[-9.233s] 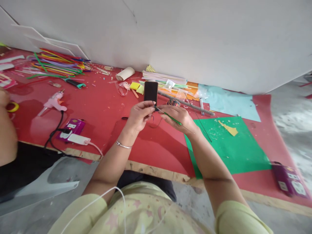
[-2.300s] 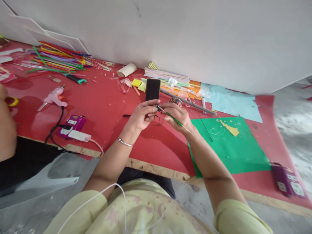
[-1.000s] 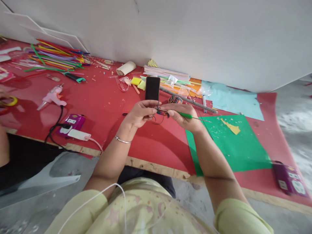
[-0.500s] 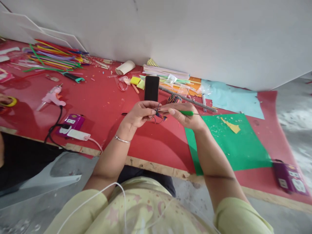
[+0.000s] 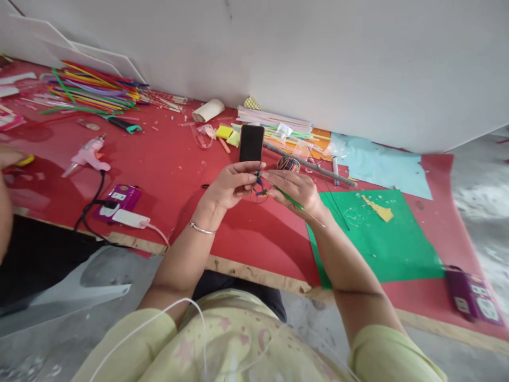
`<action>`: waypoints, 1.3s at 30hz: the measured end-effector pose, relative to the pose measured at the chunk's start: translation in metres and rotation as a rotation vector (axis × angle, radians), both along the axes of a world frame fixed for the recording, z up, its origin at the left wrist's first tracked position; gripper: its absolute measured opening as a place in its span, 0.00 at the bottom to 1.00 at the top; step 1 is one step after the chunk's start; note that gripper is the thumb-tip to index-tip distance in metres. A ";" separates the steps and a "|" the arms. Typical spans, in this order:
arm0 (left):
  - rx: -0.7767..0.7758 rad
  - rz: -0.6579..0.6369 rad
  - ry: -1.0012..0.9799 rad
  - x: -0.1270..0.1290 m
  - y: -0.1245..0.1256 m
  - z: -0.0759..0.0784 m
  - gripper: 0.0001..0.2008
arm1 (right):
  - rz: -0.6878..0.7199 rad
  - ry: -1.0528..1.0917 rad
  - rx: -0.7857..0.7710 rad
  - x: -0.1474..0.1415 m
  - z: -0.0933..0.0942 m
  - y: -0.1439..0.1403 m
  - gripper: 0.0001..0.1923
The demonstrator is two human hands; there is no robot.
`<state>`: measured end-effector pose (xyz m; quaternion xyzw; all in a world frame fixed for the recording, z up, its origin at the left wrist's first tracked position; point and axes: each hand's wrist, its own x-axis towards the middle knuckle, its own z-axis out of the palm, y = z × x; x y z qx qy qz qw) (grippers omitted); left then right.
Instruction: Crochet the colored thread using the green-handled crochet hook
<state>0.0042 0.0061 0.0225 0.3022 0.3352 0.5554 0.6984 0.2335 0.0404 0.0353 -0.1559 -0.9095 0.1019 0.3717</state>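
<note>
My left hand (image 5: 229, 187) pinches a small piece of dark multicoloured yarn work (image 5: 260, 192) between thumb and fingers, with loops dangling below the fingertips. In my right hand (image 5: 302, 192) lies a crochet hook (image 5: 288, 198) with a green grip. Its thin metal tail slants down toward my wrist, while the working tip is at the yarn, too small to make out. A ball of multicoloured yarn (image 5: 288, 164) rests just beyond my right fingers. Behind my left fingertips a dark-screened phone (image 5: 251, 143) stands propped up.
A stick (image 5: 318, 168) lies right of the phone. A green sheet (image 5: 401, 239) with a yellow scrap is under my right forearm. Left are a pink glue gun (image 5: 89, 154), a purple power strip (image 5: 126, 199) and coloured pipe cleaners (image 5: 95, 93). Another person's hand (image 5: 10, 157) is at far left.
The crochet hook has swung from nearly level to slanting down to the right. My right fingers have extended and tipped over it. My left hand keeps its pinch on the yarn work.
</note>
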 end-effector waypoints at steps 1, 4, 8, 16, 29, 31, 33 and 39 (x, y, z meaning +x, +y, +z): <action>-0.001 0.001 -0.001 0.000 0.000 0.000 0.20 | 0.005 0.007 0.003 0.000 0.000 0.000 0.20; -0.007 0.002 -0.002 0.001 0.000 0.003 0.19 | 0.011 0.006 -0.050 0.000 0.001 0.000 0.20; -0.008 0.012 0.008 0.000 0.000 0.007 0.17 | 0.008 -0.019 -0.173 0.001 0.004 -0.001 0.20; 0.030 -0.017 0.016 -0.002 0.001 0.002 0.17 | 0.110 0.057 -0.387 0.003 0.012 -0.003 0.20; 0.068 0.038 0.095 0.006 0.000 -0.001 0.24 | 0.055 0.294 -0.639 -0.017 -0.003 -0.002 0.24; 0.112 0.087 0.110 0.010 0.001 -0.002 0.25 | 0.024 0.338 -0.627 -0.021 -0.008 -0.003 0.25; 0.174 0.168 0.143 0.015 0.001 -0.003 0.26 | -0.007 0.392 -0.600 -0.024 -0.010 -0.005 0.25; 0.357 0.466 0.488 0.022 0.001 -0.010 0.28 | -0.219 0.363 -0.553 -0.030 -0.006 -0.006 0.22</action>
